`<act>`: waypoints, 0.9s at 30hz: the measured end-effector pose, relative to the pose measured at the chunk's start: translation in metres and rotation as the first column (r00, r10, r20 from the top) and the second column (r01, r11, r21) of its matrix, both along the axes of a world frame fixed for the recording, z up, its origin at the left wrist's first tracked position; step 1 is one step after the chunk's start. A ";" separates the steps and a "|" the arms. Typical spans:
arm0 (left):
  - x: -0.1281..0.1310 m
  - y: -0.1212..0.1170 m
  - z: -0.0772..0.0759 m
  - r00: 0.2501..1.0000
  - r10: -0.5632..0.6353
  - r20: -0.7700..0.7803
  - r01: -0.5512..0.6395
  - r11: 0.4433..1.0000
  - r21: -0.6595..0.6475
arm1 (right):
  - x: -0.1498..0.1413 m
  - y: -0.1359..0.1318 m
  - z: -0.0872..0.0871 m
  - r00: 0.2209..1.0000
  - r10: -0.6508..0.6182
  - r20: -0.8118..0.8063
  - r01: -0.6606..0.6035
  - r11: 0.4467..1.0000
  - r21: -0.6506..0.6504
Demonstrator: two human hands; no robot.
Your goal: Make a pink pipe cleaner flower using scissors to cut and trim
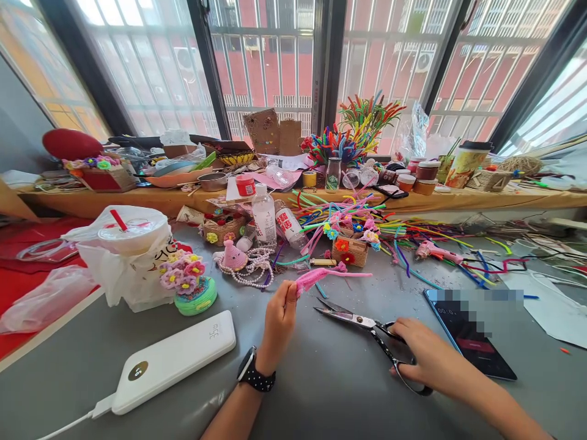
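Our left hand [280, 308] pinches a pink fuzzy piece [308, 281] above the grey table [321, 391], near the parted tips of the scissors [362, 320], whose handles our right hand [422, 348] grips. Behind, we see a small woven basket [361, 252] bearing colourful fuzzy flowers [330, 230]. At left, a plastic bag [114, 278] surrounds a lidded cup [135, 234] with a red straw [118, 220], beside a green base [197, 298] carrying pink and purple blossoms [182, 272]

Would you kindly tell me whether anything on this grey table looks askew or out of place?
Yes: beyond the left hand, the red-labelled bottle leans to one side, which looks odd because the white-labelled bottle beside it stands upright.
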State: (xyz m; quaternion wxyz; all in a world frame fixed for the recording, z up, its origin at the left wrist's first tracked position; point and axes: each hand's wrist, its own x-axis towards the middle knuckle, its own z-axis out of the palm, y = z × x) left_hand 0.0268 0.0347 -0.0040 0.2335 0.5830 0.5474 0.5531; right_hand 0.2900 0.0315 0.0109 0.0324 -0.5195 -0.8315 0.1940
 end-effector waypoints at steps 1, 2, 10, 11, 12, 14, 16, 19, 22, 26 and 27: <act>0.001 0.000 0.001 0.999 0.016 -0.039 -0.016 1.000 0.008 | 0.000 0.002 0.005 1.000 0.013 0.002 -0.013 1.000 -0.010; 0.001 -0.001 0.002 0.995 0.038 -0.089 -0.037 0.999 0.023 | -0.001 0.004 0.011 0.999 0.035 -0.010 -0.035 0.999 -0.023; 0.009 -0.009 0.000 0.780 0.297 -0.551 -0.141 0.941 0.308 | -0.079 0.007 0.037 0.773 0.058 -0.632 -0.092 0.996 -0.021; 0.011 -0.010 -0.001 0.764 0.306 -0.568 -0.134 0.936 0.325 | -0.093 0.007 0.031 0.707 0.011 -0.707 -0.062 0.997 -0.046; 0.011 -0.011 -0.001 0.755 0.312 -0.577 -0.127 0.932 0.338 | -0.105 0.008 0.025 0.632 -0.039 -0.774 -0.029 0.997 -0.075; 0.012 -0.012 -0.001 0.749 0.322 -0.579 -0.123 0.927 0.355 | -0.124 0.009 0.012 0.462 -0.151 -0.874 0.006 0.986 -0.167; 0.013 -0.012 0.000 0.762 0.320 -0.563 -0.129 0.927 0.352 | -0.135 0.011 0.004 0.301 -0.256 -0.919 0.018 0.965 -0.263; 0.013 -0.013 0.002 0.795 0.267 -0.545 -0.124 0.951 0.285 | -0.140 0.014 -0.001 0.187 -0.304 -0.934 0.020 0.952 -0.306; 0.013 -0.013 0.004 0.823 0.166 -0.544 -0.070 0.979 0.192 | -0.137 0.017 -0.001 0.203 -0.270 -0.941 0.041 0.963 -0.268; 0.014 -0.012 0.006 0.844 0.049 -0.534 -0.001 0.996 0.090 | -0.130 0.018 0.001 0.279 -0.163 -0.946 0.106 0.985 -0.139; 0.014 -0.011 0.007 0.845 0.030 -0.533 0.011 0.997 0.075 | -0.128 0.019 0.001 0.309 -0.138 -0.941 0.124 0.987 -0.104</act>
